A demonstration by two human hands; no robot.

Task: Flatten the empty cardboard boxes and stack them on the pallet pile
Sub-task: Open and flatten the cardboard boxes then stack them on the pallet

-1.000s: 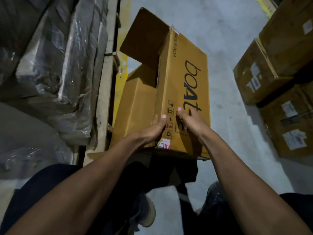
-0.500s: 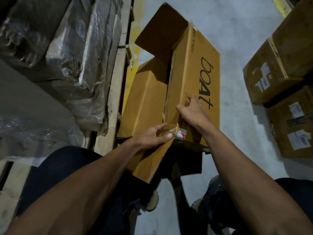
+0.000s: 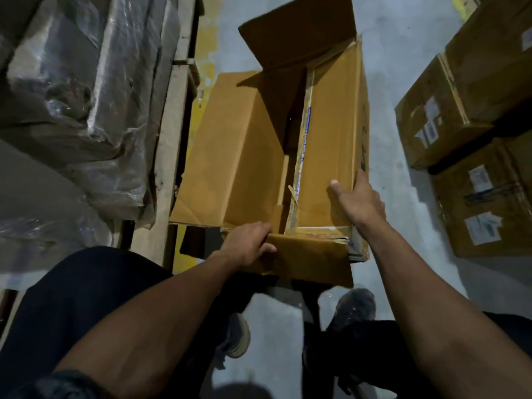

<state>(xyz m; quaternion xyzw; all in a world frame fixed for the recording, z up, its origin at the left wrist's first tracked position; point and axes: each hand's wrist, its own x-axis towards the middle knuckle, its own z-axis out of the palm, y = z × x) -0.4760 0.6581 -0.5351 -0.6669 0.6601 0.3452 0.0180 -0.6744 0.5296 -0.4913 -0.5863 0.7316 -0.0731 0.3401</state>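
Observation:
An empty brown cardboard box (image 3: pixel 247 145) stands on the floor in front of me with its near end opened, so I see its bare inside. My left hand (image 3: pixel 247 249) grips the near flap (image 3: pixel 311 257), which is folded down toward me. My right hand (image 3: pixel 359 200) holds the near edge of the box's right wall (image 3: pixel 331 133), thumb inside and fingers outside. The far flap (image 3: pixel 293 33) stands open at the top. A strip of torn tape runs along an inner seam.
A wooden pallet (image 3: pixel 172 125) loaded with plastic-wrapped goods (image 3: pixel 80 90) fills the left side. Closed labelled cartons (image 3: pixel 475 139) are stacked at the right. Grey concrete floor lies between them, with my shoes (image 3: pixel 354 309) below the box.
The near end of the box has been opened: my left hand pulled a flap down toward me, my right hand moved from the printed outer face to the right wall's edge.

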